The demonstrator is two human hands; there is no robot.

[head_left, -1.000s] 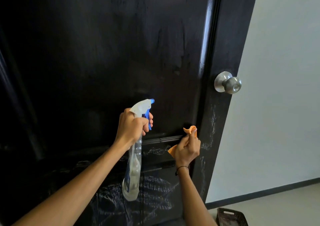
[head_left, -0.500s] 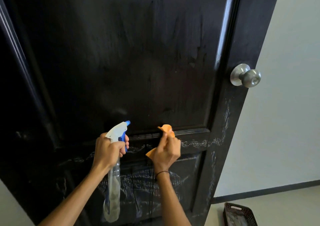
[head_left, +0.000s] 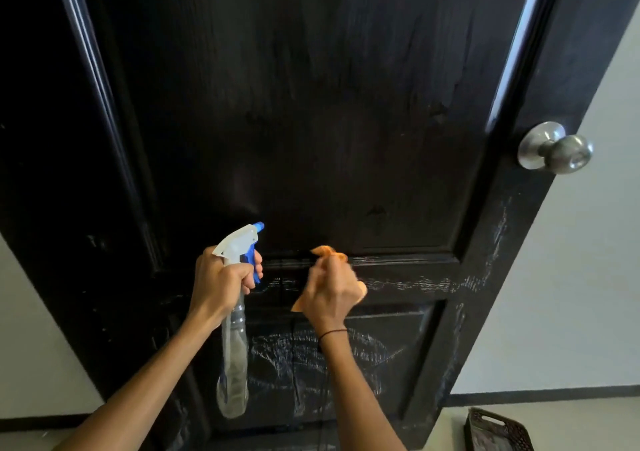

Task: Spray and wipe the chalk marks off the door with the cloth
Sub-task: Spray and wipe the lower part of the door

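Head view | left hand [head_left: 221, 286] grips spray bottle [head_left: 233, 364] | right hand [head_left: 329, 295] clutches orange cloth [head_left: 327, 251] against door [head_left: 329, 104] | chalk marks [head_left: 346, 353] below

A single view comes from a camera worn on the person's head. It faces forward, straight at a dark door [head_left: 311, 104] that stands close in front and fills most of the picture, and tilts down enough to take in a strip of floor [head_left: 571, 419] and a basket [head_left: 498, 431] at the lower right. The wide lens bends the door's edges so they lean inward toward the bottom. The knob [head_left: 557, 148] sits at the right edge, with pale wall [head_left: 588, 277] beyond it. Both forearms enter from the bottom edge, near the lens. No second view shares the scene.
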